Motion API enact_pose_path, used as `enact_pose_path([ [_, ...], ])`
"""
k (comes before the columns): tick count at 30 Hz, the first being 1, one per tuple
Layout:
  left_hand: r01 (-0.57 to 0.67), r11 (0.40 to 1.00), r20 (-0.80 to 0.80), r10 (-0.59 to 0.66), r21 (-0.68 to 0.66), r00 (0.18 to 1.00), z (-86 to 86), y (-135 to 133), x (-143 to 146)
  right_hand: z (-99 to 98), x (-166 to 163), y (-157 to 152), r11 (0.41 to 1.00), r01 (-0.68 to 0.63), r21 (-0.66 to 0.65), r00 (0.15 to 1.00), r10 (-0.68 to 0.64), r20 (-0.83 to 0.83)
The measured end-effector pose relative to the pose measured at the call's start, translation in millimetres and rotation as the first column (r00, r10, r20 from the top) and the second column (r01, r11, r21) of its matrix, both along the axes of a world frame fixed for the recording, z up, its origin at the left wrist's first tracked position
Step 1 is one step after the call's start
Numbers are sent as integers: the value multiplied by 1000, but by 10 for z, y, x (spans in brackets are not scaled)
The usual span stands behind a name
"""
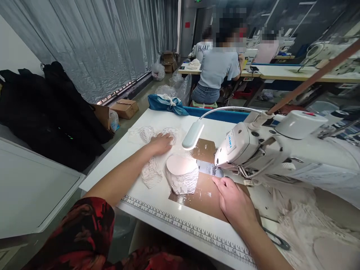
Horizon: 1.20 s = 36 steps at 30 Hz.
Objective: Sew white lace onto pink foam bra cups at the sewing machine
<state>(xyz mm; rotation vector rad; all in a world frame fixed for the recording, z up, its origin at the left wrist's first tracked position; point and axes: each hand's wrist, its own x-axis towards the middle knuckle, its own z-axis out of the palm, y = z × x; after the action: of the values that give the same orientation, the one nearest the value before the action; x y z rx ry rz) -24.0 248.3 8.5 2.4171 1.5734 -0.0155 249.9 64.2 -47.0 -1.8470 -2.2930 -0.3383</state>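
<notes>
My left hand point(161, 144) reaches to the far left of the sewing table, fingers spread over a piece of white lace point(146, 134). Below that wrist another lace piece point(152, 172) lies flat. Between my hands sits a bra cup point(182, 165) with a smooth pale pad and white lace along its near side. My right hand point(232, 197) rests on the brown plate point(206, 204) close to the sewing machine point(239, 144), index finger stretched toward the needle area. No object shows in it; its underside is hidden.
A lamp point(193, 135) on a bent neck overhangs the cup. A printed ruler point(180, 225) runs along the front edge. Beside my right forearm lie a dark-handled tool point(277, 240) and heaped lace point(317, 221). A blue cloth bundle point(167, 104) sits at the back; people work beyond.
</notes>
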Motion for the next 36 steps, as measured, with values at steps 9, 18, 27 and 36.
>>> enact_pose_path([
  [9,-246,961,181,222,123,958,149,-176,-619,-28,10,-63,989,-120,89,992,123,-29],
  [18,-299,951,475,297,-74,828,-182,-855,-1186,451,-711,344,813,-533,-233,830,451,-327],
  [27,182,920,828,209,-347,521,256,-1523,-853,683,-1197,71,738,-602,-306,208,-225,-952],
  [36,350,935,793,-173,-54,584,56,-1495,-68,525,-986,-468,809,-582,-80,-565,-474,-676],
])
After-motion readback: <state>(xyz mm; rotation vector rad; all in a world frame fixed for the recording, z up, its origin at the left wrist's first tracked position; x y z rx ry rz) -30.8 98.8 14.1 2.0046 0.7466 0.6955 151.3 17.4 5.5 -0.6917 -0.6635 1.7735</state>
